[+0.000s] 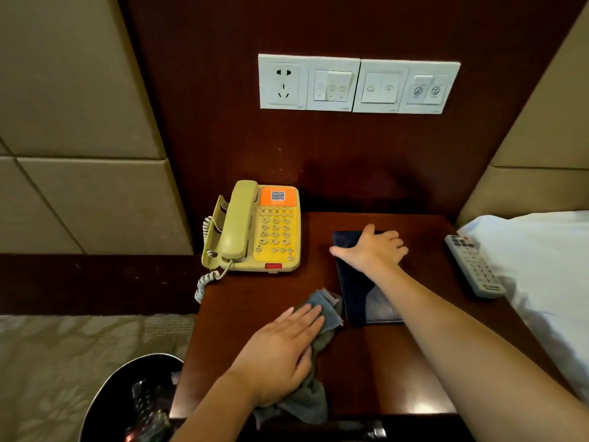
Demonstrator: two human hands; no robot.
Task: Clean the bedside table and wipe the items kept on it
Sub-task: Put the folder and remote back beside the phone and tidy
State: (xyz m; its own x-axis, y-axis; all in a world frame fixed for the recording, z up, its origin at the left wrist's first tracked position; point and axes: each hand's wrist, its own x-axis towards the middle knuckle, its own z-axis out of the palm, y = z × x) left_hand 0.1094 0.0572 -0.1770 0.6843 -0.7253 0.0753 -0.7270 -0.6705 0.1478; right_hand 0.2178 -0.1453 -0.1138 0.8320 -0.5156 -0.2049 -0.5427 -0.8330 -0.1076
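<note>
The dark wooden bedside table (366, 371) carries a yellow corded telephone (255, 231) at its back left. A dark flat folder (360, 298) lies right of centre. My right hand (373, 250) rests flat on the folder's far end, fingers spread. Nearer the front, my left hand (280, 352) presses flat on a grey cloth (322, 314) lying on the tabletop, just left of the folder. The cloth trails under my palm toward the table's front edge.
A grey remote control (475, 266) lies on the white bedding (541, 266) at the right. A black waste bin (134, 400) with rubbish stands at the lower left. White switches and a socket (357, 84) sit on the wall panel behind.
</note>
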